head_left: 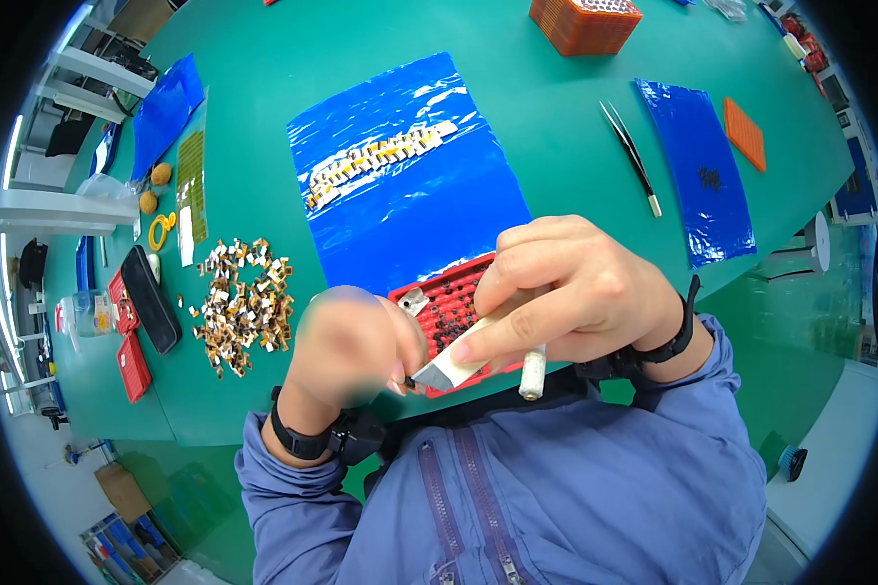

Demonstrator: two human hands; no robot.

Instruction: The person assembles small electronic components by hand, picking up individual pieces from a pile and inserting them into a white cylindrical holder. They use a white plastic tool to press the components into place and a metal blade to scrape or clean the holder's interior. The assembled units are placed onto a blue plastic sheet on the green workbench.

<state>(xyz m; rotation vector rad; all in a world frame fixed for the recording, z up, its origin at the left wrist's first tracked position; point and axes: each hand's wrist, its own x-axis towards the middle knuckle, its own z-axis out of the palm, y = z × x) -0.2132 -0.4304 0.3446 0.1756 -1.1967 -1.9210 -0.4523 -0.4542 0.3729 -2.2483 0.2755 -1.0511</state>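
Observation:
In my right hand [580, 288] is a pale-handled knife [449, 370], its flat grey blade pointing down and left. A white rod-like piece [533, 373] sticks out below the same hand; I cannot make out what it belongs to. My left hand [356, 346], partly blurred, is closed with its fingertips at the blade's end. Something small and dark shows there, too small to name. Beneath both hands lies a red tray [439, 292] with rows of small black parts, and a small silvery metal piece [413, 301] rests on its left side.
Beyond the tray, a blue film sheet [410, 229] bears a row of small white-yellow parts [376, 161]. Left are a loose heap of small parts [244, 307] and a dark phone [150, 298]. Right lie tweezers [634, 156] and another blue sheet [702, 185]. Orange trays [585, 27] stand stacked behind.

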